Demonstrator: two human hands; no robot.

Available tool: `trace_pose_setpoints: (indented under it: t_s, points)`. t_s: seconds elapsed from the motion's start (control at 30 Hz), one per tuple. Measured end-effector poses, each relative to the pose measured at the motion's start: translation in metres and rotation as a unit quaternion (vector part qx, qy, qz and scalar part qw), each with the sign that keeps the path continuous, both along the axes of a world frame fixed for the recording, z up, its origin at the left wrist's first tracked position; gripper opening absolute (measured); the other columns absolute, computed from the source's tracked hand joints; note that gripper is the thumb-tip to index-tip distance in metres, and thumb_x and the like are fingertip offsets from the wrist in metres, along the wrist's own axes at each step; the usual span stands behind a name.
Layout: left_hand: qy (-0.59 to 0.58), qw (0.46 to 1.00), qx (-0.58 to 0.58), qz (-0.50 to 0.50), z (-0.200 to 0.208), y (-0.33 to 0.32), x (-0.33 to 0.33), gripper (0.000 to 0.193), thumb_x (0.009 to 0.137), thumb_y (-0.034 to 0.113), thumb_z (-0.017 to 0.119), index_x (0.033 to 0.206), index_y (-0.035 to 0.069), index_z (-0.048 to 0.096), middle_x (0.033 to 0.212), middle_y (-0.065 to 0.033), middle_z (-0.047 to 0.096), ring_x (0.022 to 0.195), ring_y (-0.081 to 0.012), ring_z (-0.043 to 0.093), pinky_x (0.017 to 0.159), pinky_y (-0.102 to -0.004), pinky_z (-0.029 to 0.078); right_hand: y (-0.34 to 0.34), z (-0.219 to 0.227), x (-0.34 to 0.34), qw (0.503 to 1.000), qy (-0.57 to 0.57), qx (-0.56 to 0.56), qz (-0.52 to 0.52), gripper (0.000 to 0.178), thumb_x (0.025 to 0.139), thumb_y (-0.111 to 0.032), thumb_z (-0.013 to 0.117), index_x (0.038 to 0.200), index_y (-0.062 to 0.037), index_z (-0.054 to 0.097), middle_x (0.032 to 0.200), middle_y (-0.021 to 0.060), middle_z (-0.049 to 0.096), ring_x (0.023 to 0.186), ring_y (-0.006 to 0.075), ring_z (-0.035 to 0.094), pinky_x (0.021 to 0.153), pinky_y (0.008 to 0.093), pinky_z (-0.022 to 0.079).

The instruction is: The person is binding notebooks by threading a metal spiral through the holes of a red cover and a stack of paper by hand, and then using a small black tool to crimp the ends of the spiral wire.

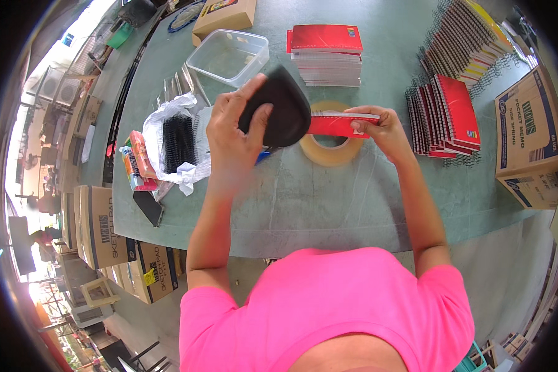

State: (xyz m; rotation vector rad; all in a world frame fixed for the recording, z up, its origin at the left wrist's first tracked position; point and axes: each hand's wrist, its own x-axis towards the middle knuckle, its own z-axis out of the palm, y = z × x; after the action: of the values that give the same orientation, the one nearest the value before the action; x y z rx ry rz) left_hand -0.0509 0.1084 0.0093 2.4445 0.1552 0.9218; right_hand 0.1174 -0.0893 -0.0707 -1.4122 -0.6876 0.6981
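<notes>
A black slab-like object [276, 110] with rounded corners is in my left hand [237, 127], the thumb lying across its face; I cannot make out its exact kind. My right hand [381, 133] grips the right end of a small red-covered notepad [335, 124], thumb on the front cover. The pad's left end meets the black object's edge or goes behind it; which one is hidden. Under the notepad, a wide roll of yellowish tape [328, 155] lies flat on the table [328, 208]. Something blue [263, 155] shows partly below the black object.
A stack of red-covered pads [326, 56] stands beyond my hands, beside a clear plastic box [229, 59]. Spiral-bound red notebooks [443, 118] and a carton [530, 136] are at right. Black wire coils [178, 142] in white paper and a dark phone-like slab [147, 208] lie left.
</notes>
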Motion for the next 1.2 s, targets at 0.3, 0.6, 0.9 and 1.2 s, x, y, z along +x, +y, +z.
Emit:
trace_pose_setpoints:
  t_s: [0.3, 0.6, 0.9, 1.2]
  points:
    - [-0.033, 0.997, -0.058, 0.033, -0.011, -0.01, 0.009, 0.035, 0.081, 0.006, 0.064, 0.116, 0.007, 0.062, 0.098, -0.0145, 0.065, 0.088, -0.0212, 0.062, 0.081, -0.0316, 0.047, 0.007, -0.005, -0.002, 0.999, 0.011, 0.041, 0.022, 0.021, 0.082, 0.0, 0.064, 0.104, 0.0015, 0.065, 0.093, 0.0038, 0.067, 0.082, 0.0076, 0.06, 0.074, 0.0231, 0.051]
    - [0.117, 0.985, -0.06, -0.111, -0.016, -0.026, 0.015, 0.036, 0.079, 0.004, 0.066, 0.115, 0.007, 0.063, 0.095, -0.0122, 0.065, 0.085, -0.0229, 0.063, 0.08, -0.0314, 0.048, 0.003, -0.011, -0.004, 0.999, 0.022, 0.029, 0.031, 0.026, 0.082, 0.005, 0.059, 0.107, 0.003, 0.063, 0.096, 0.0053, 0.067, 0.084, 0.0079, 0.061, 0.077, 0.0228, 0.05]
    - [0.202, 0.952, 0.01, -0.229, -0.027, -0.042, 0.02, 0.036, 0.078, 0.004, 0.065, 0.113, 0.009, 0.064, 0.09, -0.015, 0.063, 0.082, -0.0257, 0.063, 0.078, -0.034, 0.049, 0.0, -0.007, -0.005, 0.997, -0.054, 0.007, 0.055, 0.024, 0.084, -0.001, 0.062, 0.107, 0.0026, 0.064, 0.094, 0.0023, 0.067, 0.085, 0.0072, 0.059, 0.078, 0.0223, 0.048]
    - [0.233, 0.918, -0.188, -0.26, -0.066, -0.072, 0.001, 0.046, 0.084, 0.019, 0.064, 0.127, 0.009, 0.051, 0.122, -0.0193, 0.053, 0.113, -0.0321, 0.051, 0.095, -0.0401, 0.04, -0.006, -0.01, -0.005, 0.994, -0.019, 0.042, 0.104, 0.026, 0.086, -0.009, 0.062, 0.111, -0.0001, 0.063, 0.105, 0.0051, 0.066, 0.097, 0.0093, 0.058, 0.088, 0.0268, 0.047]
